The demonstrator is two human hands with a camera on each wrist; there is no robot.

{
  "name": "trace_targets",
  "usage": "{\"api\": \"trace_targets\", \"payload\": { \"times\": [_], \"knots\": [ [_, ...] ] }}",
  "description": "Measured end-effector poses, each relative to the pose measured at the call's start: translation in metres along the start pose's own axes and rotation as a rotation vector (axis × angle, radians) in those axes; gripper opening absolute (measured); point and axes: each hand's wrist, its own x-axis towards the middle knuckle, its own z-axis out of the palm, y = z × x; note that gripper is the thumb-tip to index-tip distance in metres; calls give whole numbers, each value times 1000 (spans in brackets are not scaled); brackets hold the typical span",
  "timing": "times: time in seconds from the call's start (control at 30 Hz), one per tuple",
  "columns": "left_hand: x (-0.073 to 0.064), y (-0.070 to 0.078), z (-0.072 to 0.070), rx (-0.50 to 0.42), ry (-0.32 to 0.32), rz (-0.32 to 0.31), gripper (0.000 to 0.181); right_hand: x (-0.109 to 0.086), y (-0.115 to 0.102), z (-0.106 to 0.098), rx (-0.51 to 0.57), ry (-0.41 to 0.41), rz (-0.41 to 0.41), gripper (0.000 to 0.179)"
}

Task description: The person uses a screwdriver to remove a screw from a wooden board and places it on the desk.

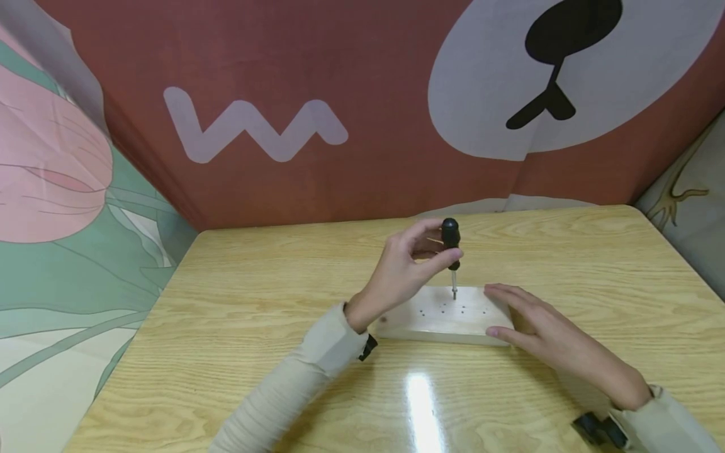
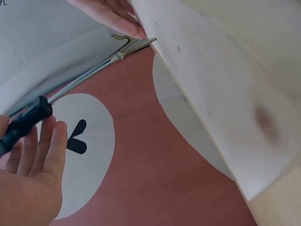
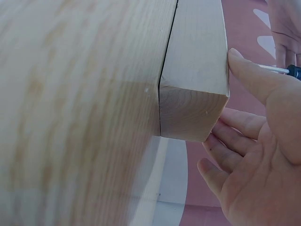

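Observation:
My left hand [image 1: 404, 264] grips a black-handled screwdriver [image 1: 451, 234] between thumb and fingers, its shaft pointing down at a pale wooden block [image 1: 408, 324]. In the left wrist view, the tip of the screwdriver [image 2: 82, 82] meets the head of a brass-coloured screw [image 2: 136, 48], which stands out of the block [image 2: 211, 84] with much of its thread showing. My right hand [image 1: 544, 321] holds the block's right end, thumb at the near edge and fingers at the far edge. From the right wrist, the block's end face [image 3: 190, 113] shows beside the fingers.
Small dark holes [image 1: 443, 312] run in rows along the block's top, with a brown knot [image 1: 383, 319] near its left end. Under it is a wood-grain table [image 1: 272, 296]. A printed cloth [image 1: 283, 189] hangs behind the table's far edge.

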Motion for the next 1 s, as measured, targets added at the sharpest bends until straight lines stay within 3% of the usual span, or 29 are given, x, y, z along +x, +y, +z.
{"api": "trace_targets", "payload": {
  "times": [0.4, 0.67, 1.0],
  "knots": [
    [0, 3, -4, -23, -95, -34, 36, 0, 0, 0, 6, -4, -6, 64],
    [4, 3, 1, -3, -68, -29, 38, 0, 1, 0, 9, 5, -17, 63],
    [5, 10, 0, 16, -172, -89, 50, 0, 1, -1, 17, -11, 7, 64]
  ]
}}
